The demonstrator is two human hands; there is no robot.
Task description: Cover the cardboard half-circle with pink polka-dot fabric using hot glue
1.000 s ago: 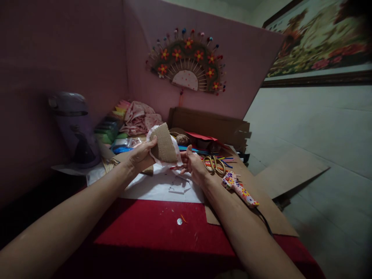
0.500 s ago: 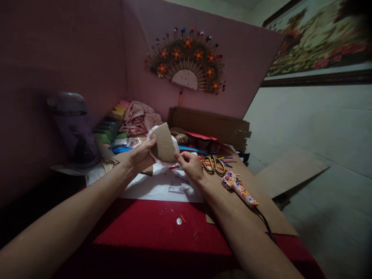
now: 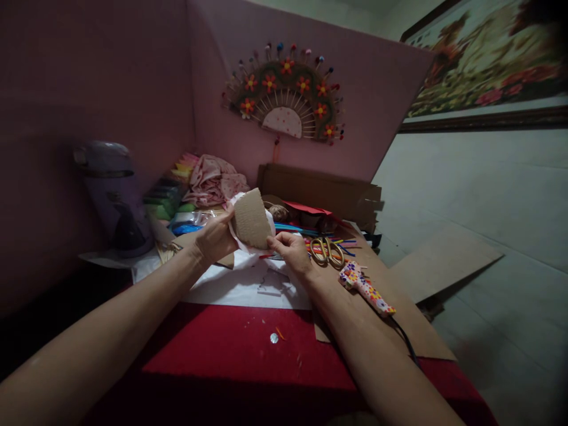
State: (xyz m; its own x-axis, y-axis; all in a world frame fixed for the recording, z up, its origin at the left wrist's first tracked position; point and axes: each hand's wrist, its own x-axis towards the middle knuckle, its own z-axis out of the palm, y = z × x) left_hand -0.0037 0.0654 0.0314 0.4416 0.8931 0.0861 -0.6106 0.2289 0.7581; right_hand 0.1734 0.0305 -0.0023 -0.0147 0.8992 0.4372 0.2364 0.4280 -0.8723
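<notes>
A piece of cardboard point(image 3: 251, 220) with white cloth or paper round its edges is held up above the white sheet point(image 3: 239, 290). My left hand point(image 3: 217, 236) grips its left side, thumb at the edge. At the lower right corner, the fingers of my right hand point(image 3: 289, 249) pinch the white edging. Gold-handled scissors point(image 3: 327, 252) lie just right of my right hand. Farther right is a flower-patterned glue gun point(image 3: 364, 288) with a black cord.
A purple bottle point(image 3: 116, 201) stands at the left, near pink cloth point(image 3: 213, 180). Cardboard strips point(image 3: 315, 189) lean at the back. A decorated fan point(image 3: 284, 94) hangs on the pink panel. Small scraps lie on the red tablecloth point(image 3: 231, 349).
The cardboard piece has turned slightly in my hands, and my left thumb has shifted toward its left edge. Other things stay as they were.
</notes>
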